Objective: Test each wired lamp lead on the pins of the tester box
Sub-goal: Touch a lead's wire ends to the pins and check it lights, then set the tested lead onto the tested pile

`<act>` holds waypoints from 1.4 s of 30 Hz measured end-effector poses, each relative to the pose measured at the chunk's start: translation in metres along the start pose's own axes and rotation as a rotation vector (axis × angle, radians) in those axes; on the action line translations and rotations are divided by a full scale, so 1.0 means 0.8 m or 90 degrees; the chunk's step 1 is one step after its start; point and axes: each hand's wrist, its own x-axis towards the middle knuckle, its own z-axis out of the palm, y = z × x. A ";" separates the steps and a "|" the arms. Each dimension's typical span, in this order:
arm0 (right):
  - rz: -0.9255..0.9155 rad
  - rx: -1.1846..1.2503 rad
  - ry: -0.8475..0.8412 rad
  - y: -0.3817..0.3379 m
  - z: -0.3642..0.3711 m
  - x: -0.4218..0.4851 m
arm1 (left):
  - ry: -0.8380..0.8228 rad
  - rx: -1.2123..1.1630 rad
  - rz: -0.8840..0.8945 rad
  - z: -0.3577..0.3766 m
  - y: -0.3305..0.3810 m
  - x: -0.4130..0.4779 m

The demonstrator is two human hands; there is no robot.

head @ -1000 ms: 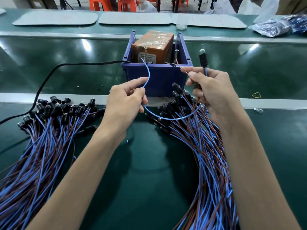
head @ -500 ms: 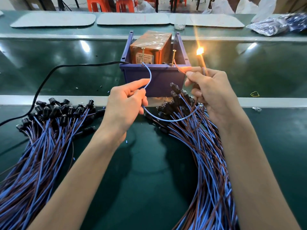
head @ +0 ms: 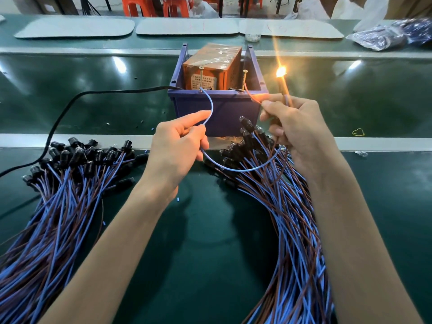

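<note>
The tester box [head: 211, 73], orange and wrapped in tape, sits inside a purple bin [head: 217, 108] with two upright screw pins, the left pin [head: 201, 77] and the right pin [head: 244, 79]. My left hand [head: 177, 148] pinches the blue wire [head: 210, 106] of one lamp lead, whose bare end touches the base of the left pin. My right hand [head: 294, 134] grips the same lead's lamp holder and brown wire [head: 252, 97], which reaches the right pin. The lamp [head: 281, 72] glows bright orange above my right hand.
A pile of blue-and-brown lamp leads [head: 58, 195] lies at the left and another pile [head: 287, 218] at the right under my right arm. A black power cord [head: 77, 99] runs left from the bin. Grey mats [head: 74, 28] and plastic bags [head: 383, 36] lie beyond.
One second ago the lamp was dark; it lit half a second ago and stays lit now. Both hands hold nearly the same positions.
</note>
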 end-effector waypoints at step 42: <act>0.018 -0.024 -0.119 -0.038 -0.010 -0.018 | -0.315 0.619 0.250 0.009 0.044 -0.049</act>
